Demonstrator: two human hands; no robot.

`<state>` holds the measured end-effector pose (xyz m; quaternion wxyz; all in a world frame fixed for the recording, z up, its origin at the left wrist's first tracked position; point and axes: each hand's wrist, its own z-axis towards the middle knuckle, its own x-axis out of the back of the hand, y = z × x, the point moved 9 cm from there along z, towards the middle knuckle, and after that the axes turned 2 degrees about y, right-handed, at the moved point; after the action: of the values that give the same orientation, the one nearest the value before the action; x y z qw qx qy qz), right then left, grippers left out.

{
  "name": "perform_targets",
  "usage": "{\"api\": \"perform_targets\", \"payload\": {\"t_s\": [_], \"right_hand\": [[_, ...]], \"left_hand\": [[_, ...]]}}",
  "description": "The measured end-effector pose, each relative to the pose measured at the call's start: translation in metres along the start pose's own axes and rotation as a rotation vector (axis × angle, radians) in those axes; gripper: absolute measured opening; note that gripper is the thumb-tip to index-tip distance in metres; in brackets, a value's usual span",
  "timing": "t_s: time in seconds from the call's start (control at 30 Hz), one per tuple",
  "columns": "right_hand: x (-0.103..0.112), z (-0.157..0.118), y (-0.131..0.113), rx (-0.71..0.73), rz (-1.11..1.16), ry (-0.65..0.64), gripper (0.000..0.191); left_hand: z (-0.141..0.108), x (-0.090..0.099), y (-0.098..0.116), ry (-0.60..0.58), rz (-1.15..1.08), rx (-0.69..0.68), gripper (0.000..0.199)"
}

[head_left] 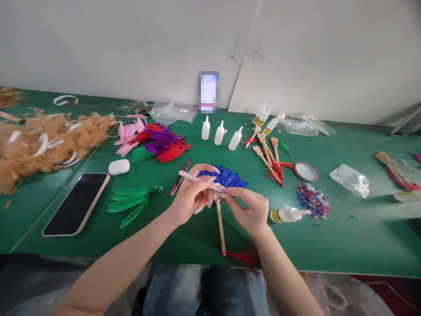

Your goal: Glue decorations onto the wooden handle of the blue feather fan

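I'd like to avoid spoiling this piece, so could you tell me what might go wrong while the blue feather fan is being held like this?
1. The glue bottle lies on its side beside the loose sequins; a leak could stick them to the table.
2. Both hands, left hand and right hand, pinch the blue feather fan at its neck; pressure there might bend the feathers.
3. The fan's red tassel hangs off the table edge and could snag.

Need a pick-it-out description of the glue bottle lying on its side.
On the green table, look just right of the right hand, beside the pile of coloured beads. The glue bottle lies flat there, nozzle pointing right; the other white bottles stand upright farther back.
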<state>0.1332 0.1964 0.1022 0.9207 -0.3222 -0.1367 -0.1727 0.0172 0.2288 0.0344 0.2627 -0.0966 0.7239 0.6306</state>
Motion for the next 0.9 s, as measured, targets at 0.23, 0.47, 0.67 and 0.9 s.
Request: {"api": "perform_targets", "payload": {"t_s": [0.23,0.47,0.67,0.9], "right_hand": [[-0.0012,-0.0042,0.0005,0.062,-0.022,-0.006,0.013],[-0.0038,-0.0055,0.0031,0.049,-0.010,-0.059,0.015],[-0.0035,-0.0048,0.0007,0.070,-0.010,-0.067,0.013],[-0.0073,-0.0059,0.0037,0.084,-0.049,-0.079,0.010]], "left_hand": [[0.0019,-0.0005,-0.0015,0.020,-0.033,0.011,0.012],[0.0011,0.0003,-0.0020,0.041,-0.010,0.023,0.011],[0.0015,0.0008,-0.0061,0.032,-0.013,0.042,0.012],[0.0035,0.0035,-0.0074,0.055,0.015,0.044,0.015]]}}
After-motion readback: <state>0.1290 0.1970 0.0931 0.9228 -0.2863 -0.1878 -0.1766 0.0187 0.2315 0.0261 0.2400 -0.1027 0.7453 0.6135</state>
